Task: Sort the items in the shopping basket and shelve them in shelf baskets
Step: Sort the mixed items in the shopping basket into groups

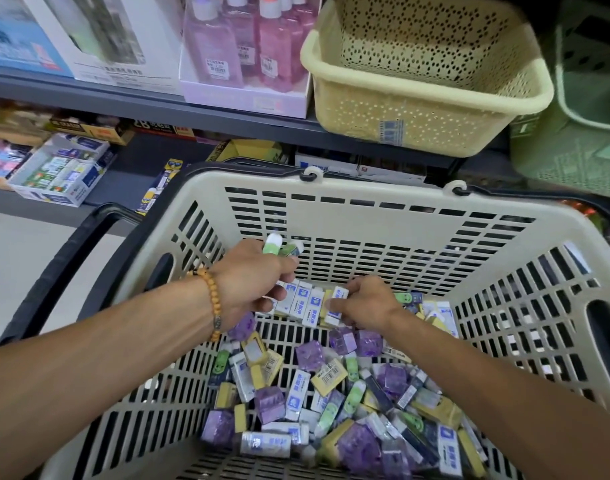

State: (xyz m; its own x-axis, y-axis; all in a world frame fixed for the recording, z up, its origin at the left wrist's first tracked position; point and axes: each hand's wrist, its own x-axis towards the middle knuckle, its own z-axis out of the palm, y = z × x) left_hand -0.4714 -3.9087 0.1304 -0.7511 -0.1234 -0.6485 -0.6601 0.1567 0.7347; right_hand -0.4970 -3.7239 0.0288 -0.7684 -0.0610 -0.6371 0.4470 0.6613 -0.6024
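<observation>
From your head camera, both your hands are down inside the beige shopping basket (pixel 383 209). Your left hand (pixel 251 282) is curled around a green-and-white eraser (pixel 274 244) and also grips one end of a row of white-and-blue erasers (pixel 308 303). Your right hand (pixel 364 303) pinches the other end of that row. Loose erasers (pixel 331 403), purple, yellow, green and white, lie heaped on the basket floor nearer you. A cream perforated shelf basket (pixel 428 109) sits on the shelf (pixel 151 102) above.

head cam | looks forward-down | close over shopping basket (pixel 365 202)
</observation>
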